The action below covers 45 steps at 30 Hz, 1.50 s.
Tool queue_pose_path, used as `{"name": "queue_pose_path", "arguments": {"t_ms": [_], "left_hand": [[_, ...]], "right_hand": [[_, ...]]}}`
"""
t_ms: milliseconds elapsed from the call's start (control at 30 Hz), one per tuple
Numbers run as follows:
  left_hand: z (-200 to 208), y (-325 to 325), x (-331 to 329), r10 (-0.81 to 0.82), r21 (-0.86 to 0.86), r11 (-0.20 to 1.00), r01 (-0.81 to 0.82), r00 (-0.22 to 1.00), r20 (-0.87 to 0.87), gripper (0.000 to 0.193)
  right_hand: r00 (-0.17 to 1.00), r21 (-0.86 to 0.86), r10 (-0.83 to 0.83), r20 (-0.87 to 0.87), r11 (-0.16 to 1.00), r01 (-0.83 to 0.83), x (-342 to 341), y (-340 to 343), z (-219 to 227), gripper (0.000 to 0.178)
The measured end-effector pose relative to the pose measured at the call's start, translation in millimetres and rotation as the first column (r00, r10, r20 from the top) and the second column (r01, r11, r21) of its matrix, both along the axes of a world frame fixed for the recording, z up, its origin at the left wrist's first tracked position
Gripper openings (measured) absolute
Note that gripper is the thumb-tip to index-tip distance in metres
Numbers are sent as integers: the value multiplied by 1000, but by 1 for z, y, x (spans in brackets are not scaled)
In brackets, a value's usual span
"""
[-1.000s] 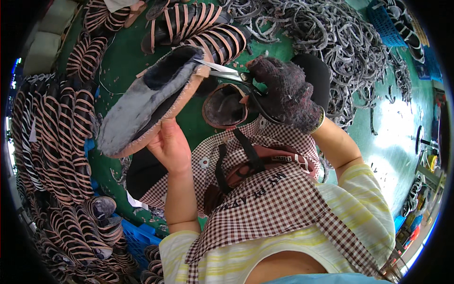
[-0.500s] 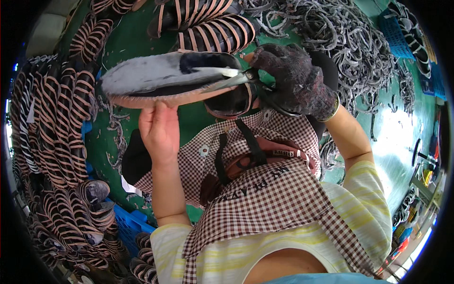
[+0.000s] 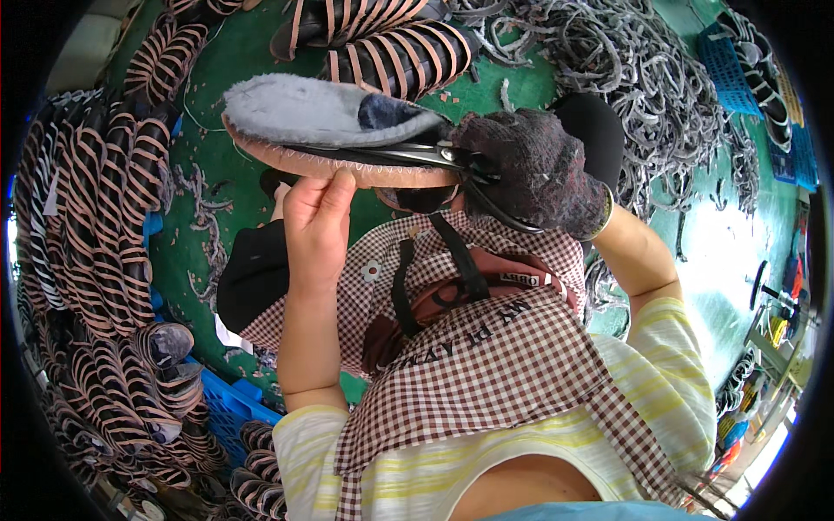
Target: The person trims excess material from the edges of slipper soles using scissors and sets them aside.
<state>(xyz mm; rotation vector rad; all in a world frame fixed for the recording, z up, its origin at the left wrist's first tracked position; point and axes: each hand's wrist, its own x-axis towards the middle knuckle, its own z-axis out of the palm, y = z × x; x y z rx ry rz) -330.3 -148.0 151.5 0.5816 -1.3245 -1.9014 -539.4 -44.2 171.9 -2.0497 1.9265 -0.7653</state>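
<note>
Centre frame, our left hand (image 3: 318, 221) pinches the shoe (image 3: 287, 108); our gloved right hand (image 3: 539, 169) is closed around the scissors (image 3: 448, 154); we should guide the blades (image 3: 404, 154) clear of the stitching (image 3: 382, 167).

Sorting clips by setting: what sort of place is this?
Probably a footwear workshop: stacked banded shoes at left, grey fuzzy strips heaped on the floor, scissors in the gloved right hand.

Smooth metal scissors (image 3: 446, 154), fluffy matt shoe lining (image 3: 295, 111)
</note>
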Motion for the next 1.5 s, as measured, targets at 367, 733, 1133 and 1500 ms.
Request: {"name": "queue_pose_path", "arguments": {"t_ms": [367,733,1133,1500], "left_hand": [[4,9,-19,-233,-102,947,306,868,437,14],[-3,-61,-8,-2,68,997,-22,942,336,33],[-1,-49,2,-133,286,948,142,990,-49,23],[-4,-26,-11,-261,115,960,256,965,30,22]], "right_hand": [[993,-54,-34,115,998,40,12,-7,7,54],[994,-69,-89,-60,994,85,23,-9,-11,40],[952,212,-116,284,976,55,22,-4,-5,43],[987,1,-49,154,999,50,17,-6,2,41]]}}
